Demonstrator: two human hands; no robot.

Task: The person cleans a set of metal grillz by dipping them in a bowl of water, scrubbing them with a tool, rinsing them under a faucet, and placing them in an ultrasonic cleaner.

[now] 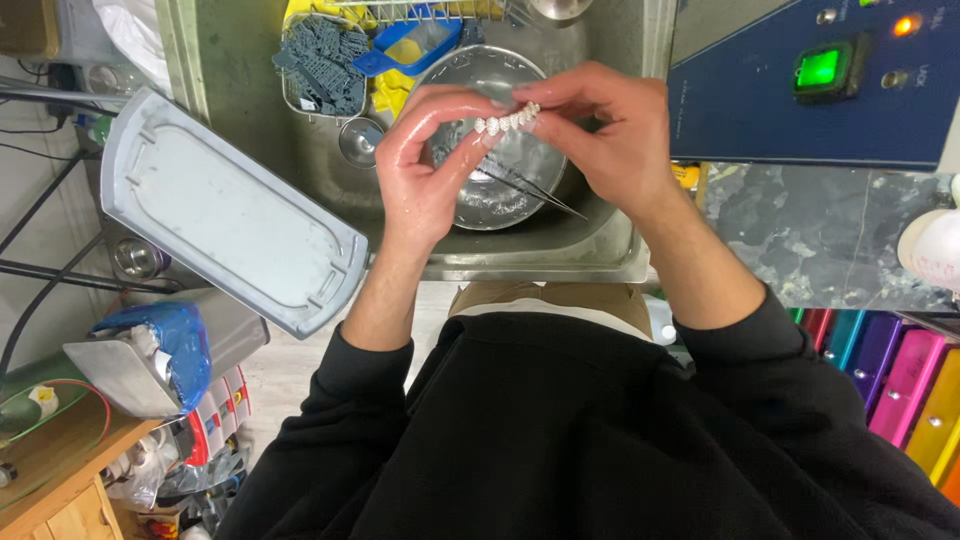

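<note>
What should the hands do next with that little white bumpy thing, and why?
Probably pick at it with the tweezers. Both the left hand and right hand pinch the small white ridged piece over the metal bowl, and the tweezers' tips hang just below it.

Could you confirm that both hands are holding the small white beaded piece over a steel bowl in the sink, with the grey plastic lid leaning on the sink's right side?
Not quite: the grey plastic lid leans on the left side of the sink, as the head view shows. The rest holds: the left hand and right hand hold the white beaded piece over the steel bowl.
</note>
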